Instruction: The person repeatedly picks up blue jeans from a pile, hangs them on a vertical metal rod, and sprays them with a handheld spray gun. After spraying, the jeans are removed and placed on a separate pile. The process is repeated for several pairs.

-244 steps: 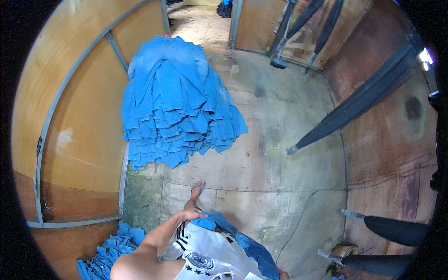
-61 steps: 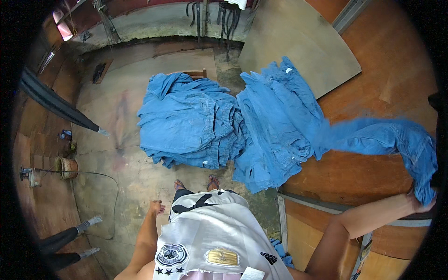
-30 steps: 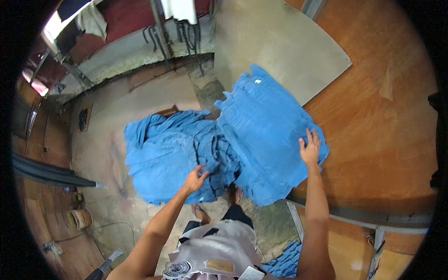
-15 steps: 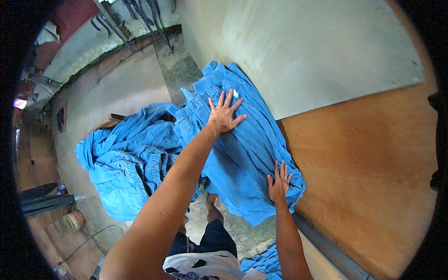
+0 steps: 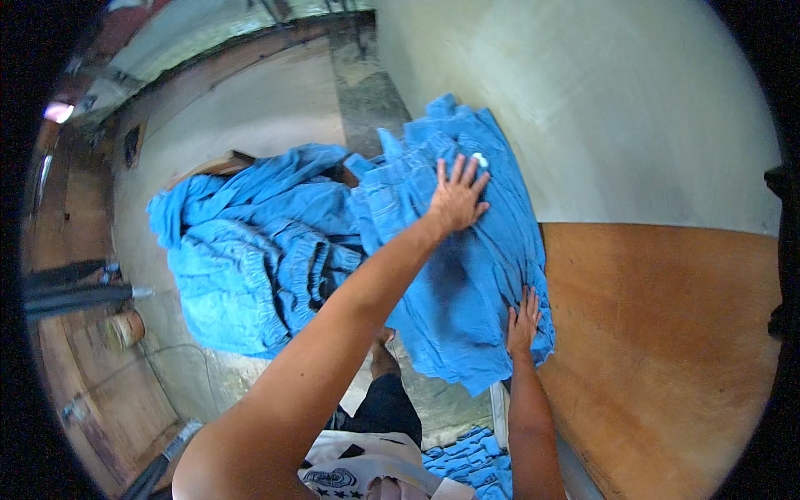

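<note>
A blue denim garment [image 5: 450, 283] lies spread over the edge of a table, its lower part hanging toward my legs. My left hand [image 5: 458, 200] rests flat on its upper part, fingers apart, near a small white tag [image 5: 479, 160]. Lower down, by the garment's right edge, my right hand [image 5: 523, 323] presses on the cloth with fingers stretched out. Neither hand grips anything. To the left is a heap of similar blue garments [image 5: 233, 283]; gathered elastic waistbands show on it.
A brown wooden tabletop [image 5: 650, 325] and a pale grey board [image 5: 600, 108] stretch to the right. More blue pieces [image 5: 471, 462] lie in a pile below, near my body. On the left are a small bucket [image 5: 125, 330] and a dark folded umbrella-like thing [image 5: 75, 298].
The whole view has shifted, so the garments and my arms sit differently in it. Both hands stay flat on the denim, in nearly the same spots.
</note>
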`<state>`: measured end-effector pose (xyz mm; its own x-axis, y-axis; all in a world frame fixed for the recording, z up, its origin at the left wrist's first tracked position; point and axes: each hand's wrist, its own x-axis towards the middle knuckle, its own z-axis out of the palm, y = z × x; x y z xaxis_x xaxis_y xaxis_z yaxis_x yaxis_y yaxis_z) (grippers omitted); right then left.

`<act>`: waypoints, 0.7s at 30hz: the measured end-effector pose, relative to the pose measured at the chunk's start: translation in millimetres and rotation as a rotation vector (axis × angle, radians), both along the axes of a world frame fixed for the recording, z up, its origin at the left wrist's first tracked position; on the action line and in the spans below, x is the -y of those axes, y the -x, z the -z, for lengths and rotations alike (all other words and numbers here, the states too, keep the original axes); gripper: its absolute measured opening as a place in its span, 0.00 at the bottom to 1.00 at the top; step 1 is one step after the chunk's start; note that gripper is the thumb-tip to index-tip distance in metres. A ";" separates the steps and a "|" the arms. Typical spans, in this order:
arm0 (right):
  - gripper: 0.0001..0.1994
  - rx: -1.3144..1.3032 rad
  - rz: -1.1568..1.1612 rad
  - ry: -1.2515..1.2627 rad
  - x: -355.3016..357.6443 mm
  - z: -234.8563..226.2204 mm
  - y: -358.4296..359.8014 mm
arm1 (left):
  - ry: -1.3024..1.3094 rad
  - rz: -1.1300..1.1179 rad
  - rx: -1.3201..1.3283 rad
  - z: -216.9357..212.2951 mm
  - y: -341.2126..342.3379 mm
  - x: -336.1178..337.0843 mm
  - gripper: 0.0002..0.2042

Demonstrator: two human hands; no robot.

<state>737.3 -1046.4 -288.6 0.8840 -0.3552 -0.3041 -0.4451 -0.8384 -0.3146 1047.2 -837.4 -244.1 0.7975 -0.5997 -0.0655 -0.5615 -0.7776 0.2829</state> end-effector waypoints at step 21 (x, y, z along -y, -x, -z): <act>0.19 0.146 0.070 0.024 -93.8 -60.3 27.2 | 0.231 -1.201 -0.463 11.0 440.6 -547.9 0.28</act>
<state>710.1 -952.7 -228.3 0.8908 -0.4235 -0.1648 -0.4541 -0.8148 -0.3605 606.6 -289.6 -255.1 0.7711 0.4315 -0.4681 0.6290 -0.6302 0.4553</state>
